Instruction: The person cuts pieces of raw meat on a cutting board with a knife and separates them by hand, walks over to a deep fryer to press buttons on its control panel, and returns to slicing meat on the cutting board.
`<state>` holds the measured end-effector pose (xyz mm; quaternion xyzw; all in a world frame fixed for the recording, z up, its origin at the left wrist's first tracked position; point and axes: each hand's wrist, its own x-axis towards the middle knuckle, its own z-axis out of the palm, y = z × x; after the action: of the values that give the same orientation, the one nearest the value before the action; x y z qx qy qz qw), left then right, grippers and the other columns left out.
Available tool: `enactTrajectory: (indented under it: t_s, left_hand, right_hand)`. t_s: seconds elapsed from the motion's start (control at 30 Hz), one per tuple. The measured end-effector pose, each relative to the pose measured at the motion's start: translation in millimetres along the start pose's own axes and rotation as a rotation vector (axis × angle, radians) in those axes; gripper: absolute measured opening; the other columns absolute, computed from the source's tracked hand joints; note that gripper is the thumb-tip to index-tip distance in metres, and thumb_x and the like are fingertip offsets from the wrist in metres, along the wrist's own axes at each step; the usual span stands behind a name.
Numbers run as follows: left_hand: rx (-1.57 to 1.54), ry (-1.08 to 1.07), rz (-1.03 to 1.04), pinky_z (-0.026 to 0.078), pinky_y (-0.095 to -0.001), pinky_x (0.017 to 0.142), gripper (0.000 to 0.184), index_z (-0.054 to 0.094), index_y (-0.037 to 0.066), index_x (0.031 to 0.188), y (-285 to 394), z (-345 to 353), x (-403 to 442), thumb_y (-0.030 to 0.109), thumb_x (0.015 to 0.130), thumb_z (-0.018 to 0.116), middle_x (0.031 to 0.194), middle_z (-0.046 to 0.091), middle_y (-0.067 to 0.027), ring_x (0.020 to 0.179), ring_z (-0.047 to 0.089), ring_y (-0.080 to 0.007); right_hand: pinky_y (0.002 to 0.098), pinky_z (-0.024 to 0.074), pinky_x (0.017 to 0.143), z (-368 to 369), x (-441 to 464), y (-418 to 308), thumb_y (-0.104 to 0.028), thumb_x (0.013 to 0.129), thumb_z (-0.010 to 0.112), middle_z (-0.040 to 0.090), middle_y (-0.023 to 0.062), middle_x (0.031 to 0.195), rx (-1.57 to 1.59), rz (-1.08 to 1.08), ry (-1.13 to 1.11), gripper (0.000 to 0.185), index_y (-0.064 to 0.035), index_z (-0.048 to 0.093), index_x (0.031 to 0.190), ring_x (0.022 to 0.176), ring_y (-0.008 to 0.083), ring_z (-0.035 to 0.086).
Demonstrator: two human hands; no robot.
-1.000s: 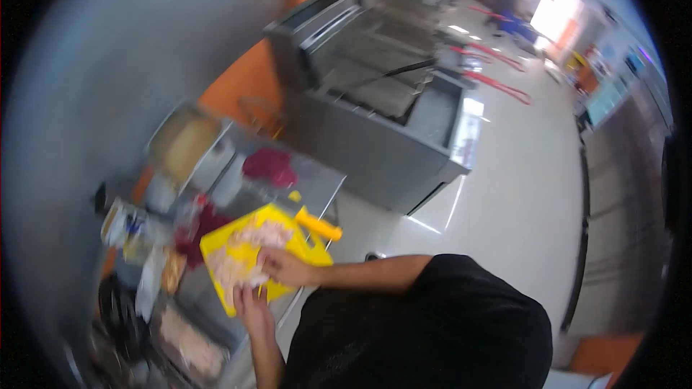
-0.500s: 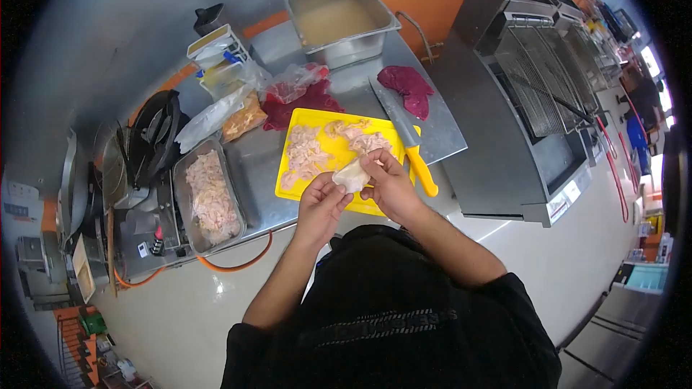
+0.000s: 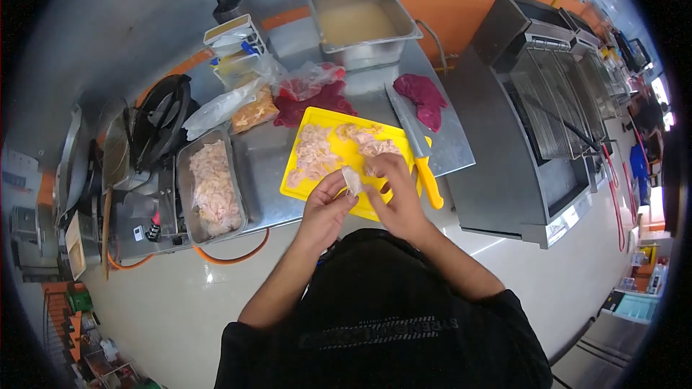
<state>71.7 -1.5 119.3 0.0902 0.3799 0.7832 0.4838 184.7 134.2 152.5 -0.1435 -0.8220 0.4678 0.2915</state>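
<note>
My left hand [image 3: 328,205] pinches a small, pale piece of raw chicken [image 3: 352,181] above the near edge of a yellow cutting board [image 3: 295,181]. Close beside it, my right hand [image 3: 398,198] has its thumb and fingers apart, with nothing visible held in it. Pale raw pieces lie on the board in two heaps, a left heap [image 3: 314,153] and a right heap [image 3: 371,142], the latter partly behind my right fingers. A large knife [image 3: 430,184] with a yellow handle rests along the board's right side, its blade pointing away from me.
A tray [image 3: 244,205] of raw pieces stands left of the board. Behind are plastic bags [image 3: 223,108], red cloth [image 3: 306,106] and a deep metal pan [image 3: 367,54] of cloudy liquid. A crumpled purple-red cloth [image 3: 425,101] lies right; a fryer [image 3: 497,173] stands beyond the table.
My right hand has let go of the chicken piece and moved slightly right, its fingers spreading. My left hand keeps the piece. The whole view has shifted slightly.
</note>
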Motion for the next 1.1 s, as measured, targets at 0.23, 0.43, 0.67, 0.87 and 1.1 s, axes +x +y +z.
enactTrajectory:
  t_s: [0.23, 0.43, 0.67, 0.87, 1.1]
  left_hand:
    - [-0.181, 0.16, -0.147, 0.049, -0.0375, 0.104, 0.04, 0.05, 0.003, 0.136, -0.4, -4.1, -3.2, 0.004, 0.096, 0.053, 0.132, 0.058, -0.0116, 0.122, 0.059, -0.0236]
    - [-0.018, 0.209, -0.092, 0.047, -0.0369, 0.103, 0.04, 0.051, 0.005, 0.133, -18.3, -18.4, -1.4, 0.003, 0.094, 0.057, 0.13, 0.057, -0.0111, 0.12, 0.058, -0.0236]
    - [0.517, -0.145, -0.14, 0.051, -0.0335, 0.093, 0.019, 0.057, 0.008, 0.11, -25.0, -34.0, 2.3, 0.007, 0.093, 0.065, 0.105, 0.063, -0.0044, 0.099, 0.063, -0.0165]
    - [0.273, 0.132, -0.136, 0.057, -0.0286, 0.078, 0.014, 0.054, 0.009, 0.097, -27.7, -39.3, 6.6, 0.012, 0.095, 0.067, 0.092, 0.06, -0.001, 0.089, 0.065, -0.0139]
    - [0.771, 0.351, 0.021, 0.059, -0.0284, 0.061, 0.022, 0.054, 0.002, 0.106, -67.1, -85.1, 45.1, 0.003, 0.089, 0.069, 0.095, 0.061, -0.0088, 0.071, 0.07, -0.0192]
  right_hand:
    - [0.0366, 0.0527, 0.084, -0.6, -6.8, 17.6, -0.004, 0.08, 0.072, 0.058, 0.0112, 0.116, -0.285, -0.241, -0.148, 0.035, -0.0086, 0.064, 0.114, 0.104, 0.0297, 0.061]
    - [0.0351, 0.0532, 0.082, -2.8, -5.9, 14.0, -0.006, 0.086, 0.07, 0.066, 0.01, 0.099, -0.088, -0.089, -0.101, 0.019, -0.0044, 0.062, 0.102, 0.095, 0.0276, 0.066]
    - [0.0253, 0.0519, 0.07, 7.9, -2.9, 36.8, -0.001, 0.092, 0.065, 0.065, 0.0036, 0.091, 0.368, 0.289, -0.183, 0.008, -0.0024, 0.059, 0.097, 0.081, 0.0099, 0.064]
    - [0.0296, 0.0526, 0.072, 0.1, 12.2, 55.3, -0.004, 0.09, 0.069, 0.066, 0.0034, 0.084, 0.366, 0.445, -0.177, 0.01, -0.0007, 0.062, 0.096, 0.081, 0.0123, 0.065]
    - [0.0387, 0.0537, 0.082, -4.4, 7.5, 100.8, -0.012, 0.084, 0.073, 0.069, 0.0166, 0.101, -0.163, 0.275, -0.165, 0.029, -0.0037, 0.066, 0.111, 0.089, 0.03, 0.068]
